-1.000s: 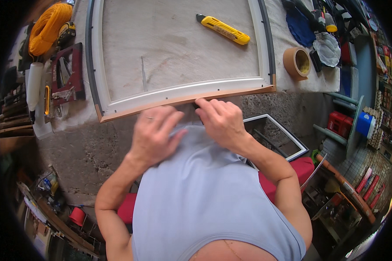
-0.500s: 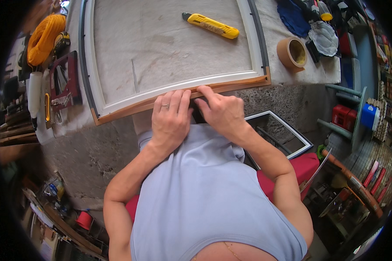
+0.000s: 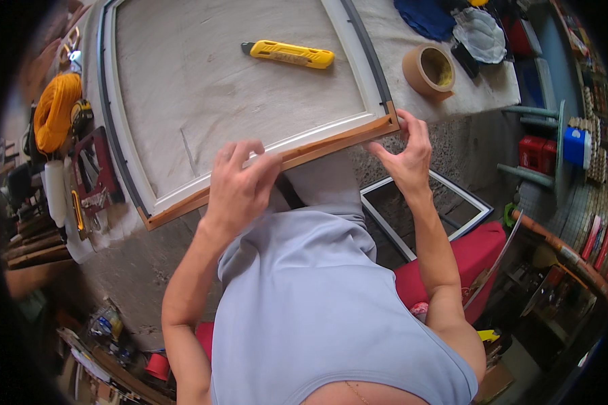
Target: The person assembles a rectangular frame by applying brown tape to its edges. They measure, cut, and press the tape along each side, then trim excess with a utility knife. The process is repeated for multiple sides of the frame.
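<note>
A white frame (image 3: 224,177) with dark grey side strips lies on the cloth-covered table. Brown tape (image 3: 338,141) runs along its near edge, wrinkled and partly lifted. My left hand (image 3: 242,185) is over the tape left of the middle, its bent fingers apart and somewhat blurred; whether they touch the tape I cannot tell. At the near right corner is my right hand (image 3: 412,154), thumb and fingers spread around the taped end, with no grip visible. A yellow utility knife (image 3: 290,53) rests inside the frame.
The tape roll (image 3: 428,70) stands right of the frame, near a blue cloth (image 3: 425,17). On the left lie orange rope (image 3: 57,111), a tape measure (image 3: 81,116) and a dark red staple gun (image 3: 93,169). A second frame (image 3: 463,196) stands below the table edge.
My hands have parted: the right went along the edge to the right corner, and the left shifted slightly left and lifted its fingers. The view has turned, so the table appears further left.
</note>
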